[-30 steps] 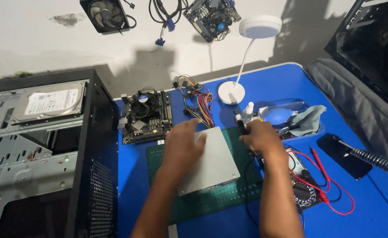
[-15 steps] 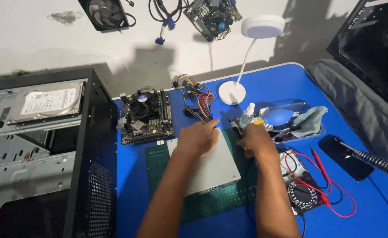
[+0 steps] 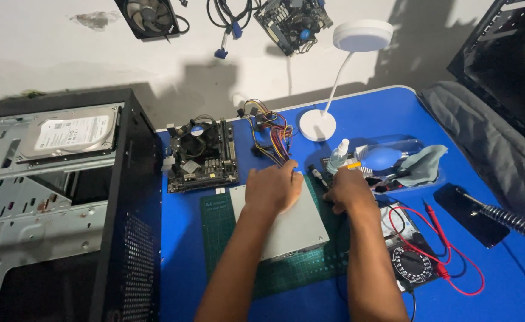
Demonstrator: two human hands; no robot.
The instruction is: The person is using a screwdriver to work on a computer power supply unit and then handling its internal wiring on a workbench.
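Clearly the left hand (image 3: 272, 189) lies palm-down, fingers spread, on the grey metal power supply box (image 3: 286, 223) at the middle of the green cutting mat (image 3: 227, 232). Pressing evenly should keep it from sliding. At 3 o'clock, the right hand (image 3: 349, 192) curls — whether it pinches anything, I cannot tell — wrist bent inward.

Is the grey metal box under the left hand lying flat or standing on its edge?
Flat: the grey metal box lies broad side up on the green mat.

A white rectangular label (image 3: 72, 133) covers the hard drive (image 3: 104, 140) (atop the open case, left)
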